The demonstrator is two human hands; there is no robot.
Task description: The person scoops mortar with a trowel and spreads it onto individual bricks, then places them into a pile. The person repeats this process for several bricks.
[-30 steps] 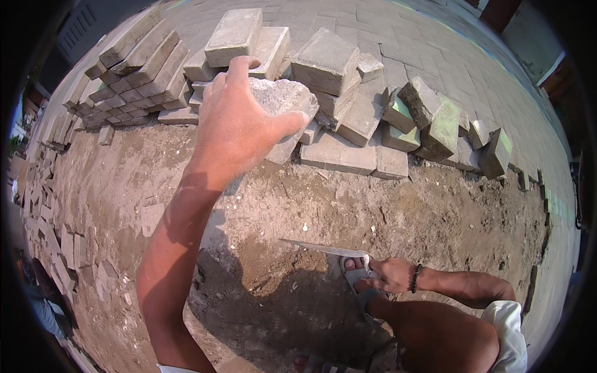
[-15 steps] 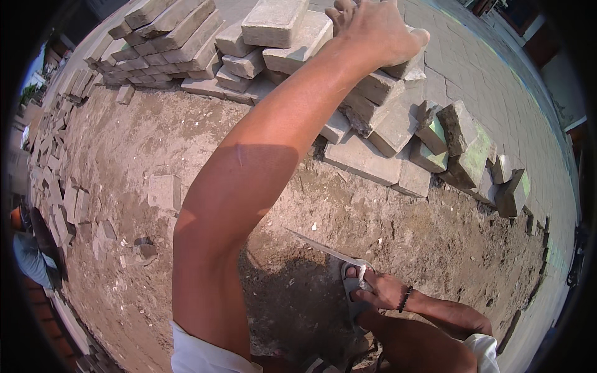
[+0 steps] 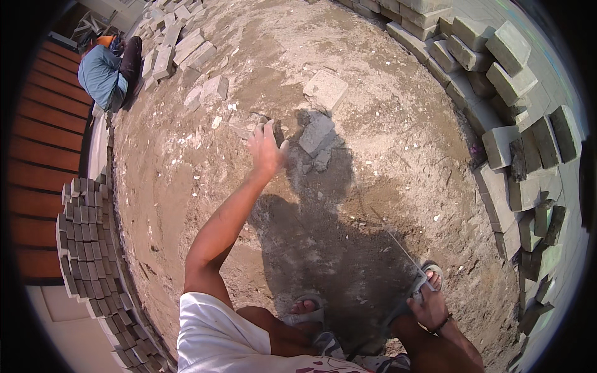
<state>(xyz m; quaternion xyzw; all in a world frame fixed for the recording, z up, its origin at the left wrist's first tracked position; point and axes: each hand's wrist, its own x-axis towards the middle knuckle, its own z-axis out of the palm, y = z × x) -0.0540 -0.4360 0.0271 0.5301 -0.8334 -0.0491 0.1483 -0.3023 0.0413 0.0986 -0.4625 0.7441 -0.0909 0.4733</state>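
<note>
My left hand (image 3: 267,152) is stretched out over the dirt, palm down, fingers apart. Its fingertips reach a small dark broken chunk (image 3: 278,132); whether they touch it I cannot tell. Right of that hand lies a grey broken paving block (image 3: 317,133), partly in shadow, and beyond it a pale flat block (image 3: 325,91) is half sunk in the soil. Low beside my right foot, my right hand (image 3: 429,306) is closed round the pale handle of a long thin blade (image 3: 398,242), which slants forward and left above the ground.
Rough stacks of paving blocks (image 3: 513,81) line the right side. More loose blocks (image 3: 186,46) lie at the far left, near a crouching person in blue (image 3: 102,78). A neat block stack (image 3: 87,242) stands by an orange slatted gate (image 3: 46,155).
My view has turned left. My left hand has come away from the block pile and down toward the broken chunk on the dirt. The right hand still grips the blade near my foot.
</note>
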